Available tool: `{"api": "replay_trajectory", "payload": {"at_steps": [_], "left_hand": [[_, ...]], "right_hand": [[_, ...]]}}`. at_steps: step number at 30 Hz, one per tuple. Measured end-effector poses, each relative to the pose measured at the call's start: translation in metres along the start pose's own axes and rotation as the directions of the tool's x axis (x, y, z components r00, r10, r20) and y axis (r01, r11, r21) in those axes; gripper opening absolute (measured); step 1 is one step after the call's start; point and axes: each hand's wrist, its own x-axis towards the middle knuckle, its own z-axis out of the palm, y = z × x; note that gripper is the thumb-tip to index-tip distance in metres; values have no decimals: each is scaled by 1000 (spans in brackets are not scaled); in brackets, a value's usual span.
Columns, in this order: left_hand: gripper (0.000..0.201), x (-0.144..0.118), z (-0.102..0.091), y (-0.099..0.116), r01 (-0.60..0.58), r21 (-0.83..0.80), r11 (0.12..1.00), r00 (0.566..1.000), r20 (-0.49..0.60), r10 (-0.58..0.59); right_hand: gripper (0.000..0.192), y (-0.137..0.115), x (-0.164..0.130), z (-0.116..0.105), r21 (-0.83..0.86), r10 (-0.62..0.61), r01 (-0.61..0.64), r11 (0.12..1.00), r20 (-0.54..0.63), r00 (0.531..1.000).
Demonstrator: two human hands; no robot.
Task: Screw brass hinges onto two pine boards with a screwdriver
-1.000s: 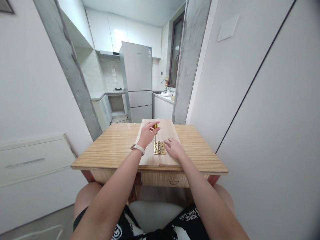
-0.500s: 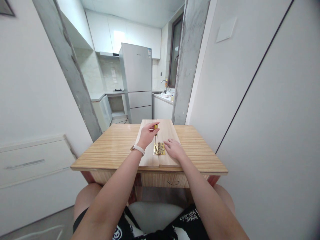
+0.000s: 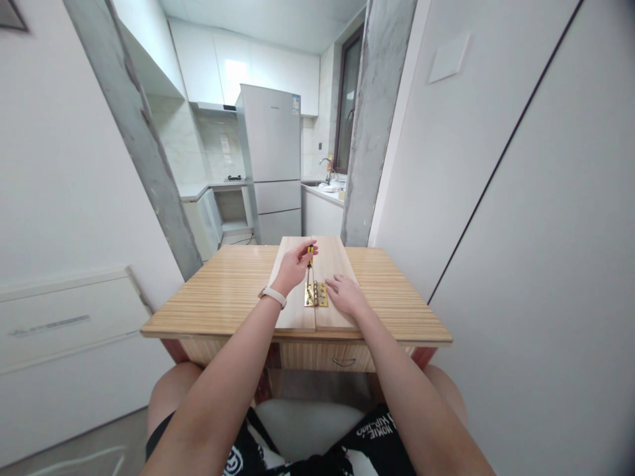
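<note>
My left hand (image 3: 296, 259) is closed on the yellow and black handle of a screwdriver (image 3: 310, 255), held upright with its shaft pointing down. The tip meets the left leaf of a brass hinge (image 3: 316, 295), where several screws show. That hinge lies across the seam between two pale wooden boards, the left board (image 3: 292, 316) and the right board (image 3: 335, 258). Just right of the hinge, my right hand (image 3: 344, 295) rests flat on the right board, fingers stretched out and holding nothing.
The boards lie on a striped wooden table (image 3: 218, 291) with a drawer handle (image 3: 344, 362) at its front. Beyond stand a grey fridge (image 3: 275, 145) and a sink counter (image 3: 322, 206). White walls rise close on both sides.
The left hand's fingers have shifted slightly around the screwdriver handle, showing more of it. The right hand, boards and hinge stay in place.
</note>
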Motion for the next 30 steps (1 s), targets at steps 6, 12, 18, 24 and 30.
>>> {"api": "replay_trajectory", "payload": {"at_steps": [6,12,18,24,30], "left_hand": [[27,-2,-1,6,-36,180,983,986,-152,63],[35,0,-5,1,-95,177,980,991,-75,109],[41,2,-8,-7,-43,12,999,999,29,43],[37,0,-7,-3,-23,148,989,994,-106,39],[38,-2,-6,1,-85,271,959,982,-139,126]], "right_hand": [[50,-1,0,0,-7,1,-1,1000,-1,1000],[51,0,0,1,-16,-7,7,1000,-5,1000],[51,3,1,5,-18,-3,3,1000,-7,1000],[51,3,1,4,-13,-10,10,1000,-5,1000],[51,2,0,3,-13,-11,11,1000,-2,1000]]}}
